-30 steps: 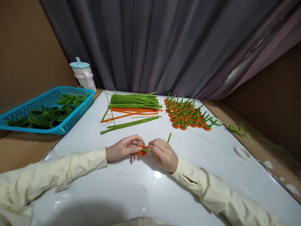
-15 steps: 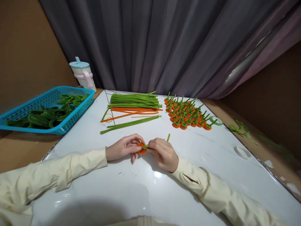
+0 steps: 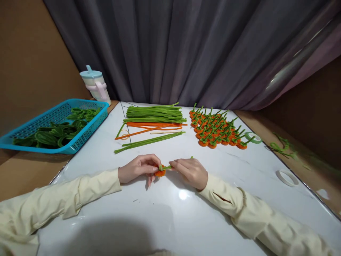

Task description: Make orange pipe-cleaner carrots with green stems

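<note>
Between finger and thumb, my left hand (image 3: 142, 168) pinches a small orange fuzzy pipe-cleaner pumpkin (image 3: 160, 173). A green pipe cleaner (image 3: 167, 167) runs from its top to my right hand (image 3: 190, 172), whose fingers are closed on the stem; a green tip shows above the knuckles. Both hands are just over the white table (image 3: 128, 220). Beyond them lie two or so loose green pipe cleaners (image 3: 149, 141), several orange pipe cleaners (image 3: 157, 126) and a thick bundle of green pipe cleaners (image 3: 154, 114). At the back right stand several finished-looking orange pumpkins with green stems (image 3: 217, 129).
A blue basket (image 3: 92, 127) of green looped pieces is at the left, with a lidded cup (image 3: 96, 85) behind it. Green tape (image 3: 253, 137) and a white ring (image 3: 287, 177) lie at the right, near green scraps (image 3: 282, 146). A grey curtain (image 3: 165, 49) hangs behind.
My right hand has slid rightward along the green pipe cleaner, away from the pumpkin, so more stem shows between the hands. My left hand keeps its pinch. The view has shifted slightly.
</note>
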Demonstrator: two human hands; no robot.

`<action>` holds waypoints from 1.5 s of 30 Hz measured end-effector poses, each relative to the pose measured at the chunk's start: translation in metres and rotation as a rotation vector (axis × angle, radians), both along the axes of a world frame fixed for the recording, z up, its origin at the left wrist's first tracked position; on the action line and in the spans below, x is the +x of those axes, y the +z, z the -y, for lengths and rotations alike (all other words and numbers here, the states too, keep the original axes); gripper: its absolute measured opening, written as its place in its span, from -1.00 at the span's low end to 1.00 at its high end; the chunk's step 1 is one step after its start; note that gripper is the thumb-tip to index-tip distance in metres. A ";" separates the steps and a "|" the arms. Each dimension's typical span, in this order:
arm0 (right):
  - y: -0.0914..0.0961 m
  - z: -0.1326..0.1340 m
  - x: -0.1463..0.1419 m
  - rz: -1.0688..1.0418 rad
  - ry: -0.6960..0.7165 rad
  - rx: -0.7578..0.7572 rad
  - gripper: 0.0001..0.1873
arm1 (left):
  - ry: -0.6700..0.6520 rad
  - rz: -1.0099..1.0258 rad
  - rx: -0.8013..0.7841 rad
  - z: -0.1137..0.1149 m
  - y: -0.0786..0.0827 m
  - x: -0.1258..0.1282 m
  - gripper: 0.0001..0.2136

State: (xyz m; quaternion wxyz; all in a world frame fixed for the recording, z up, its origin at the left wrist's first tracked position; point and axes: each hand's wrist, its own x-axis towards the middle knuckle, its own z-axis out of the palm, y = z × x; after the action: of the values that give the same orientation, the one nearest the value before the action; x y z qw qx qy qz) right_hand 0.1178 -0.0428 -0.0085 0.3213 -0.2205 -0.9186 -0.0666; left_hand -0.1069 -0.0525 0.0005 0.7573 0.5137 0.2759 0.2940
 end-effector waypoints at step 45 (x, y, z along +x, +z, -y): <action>0.081 -0.157 -0.084 0.885 -0.095 -0.299 -0.80 | -0.267 0.176 -0.220 -0.075 -0.003 0.021 -0.67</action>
State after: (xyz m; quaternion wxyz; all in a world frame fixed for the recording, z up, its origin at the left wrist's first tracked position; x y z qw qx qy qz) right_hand 0.0335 0.1142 0.0728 -0.1400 -0.2567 -0.9556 -0.0356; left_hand -0.0862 0.0221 -0.0029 0.8624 0.4321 0.1685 0.2028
